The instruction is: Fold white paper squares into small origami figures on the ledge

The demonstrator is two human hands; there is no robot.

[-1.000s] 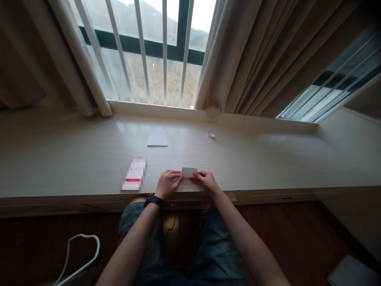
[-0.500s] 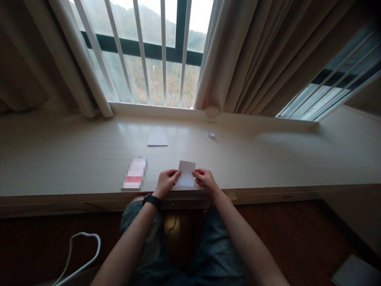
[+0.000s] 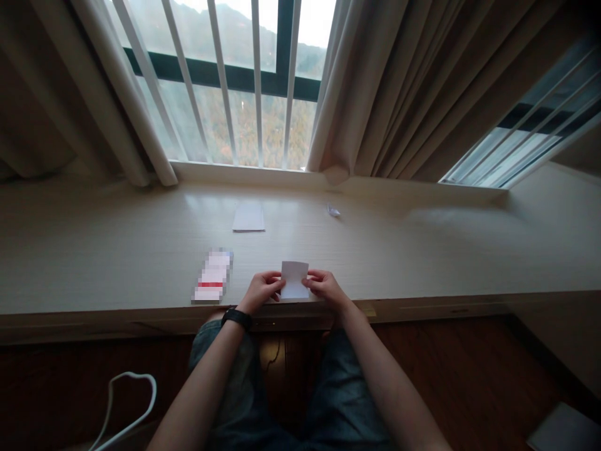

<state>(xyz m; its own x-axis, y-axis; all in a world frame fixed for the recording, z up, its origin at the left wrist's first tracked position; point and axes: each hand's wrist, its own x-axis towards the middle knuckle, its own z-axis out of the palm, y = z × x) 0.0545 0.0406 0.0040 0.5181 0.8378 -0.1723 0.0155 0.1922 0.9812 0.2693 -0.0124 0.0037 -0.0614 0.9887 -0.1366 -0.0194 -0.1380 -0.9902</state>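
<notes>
A small white sheet of paper point(image 3: 294, 280) with a crease across it lies near the front edge of the pale wooden ledge point(image 3: 422, 250). My left hand point(image 3: 260, 290) pinches its left side and my right hand point(image 3: 326, 289) pinches its right side, fingers curled. A black watch band point(image 3: 235, 317) sits on my left wrist. A blurred white and red booklet point(image 3: 212, 284) lies just left of my left hand.
Another white sheet point(image 3: 248, 218) lies farther back toward the window. A tiny folded paper piece point(image 3: 333, 210) sits near the curtain point(image 3: 399, 94). A white cable point(image 3: 126, 407) loops on the dark floor at lower left. A light flat object point(image 3: 561, 429) rests at lower right.
The paper was folded into a short strip a second ago; it has been opened out into a taller sheet and now lies lower, close to the ledge between both hands.
</notes>
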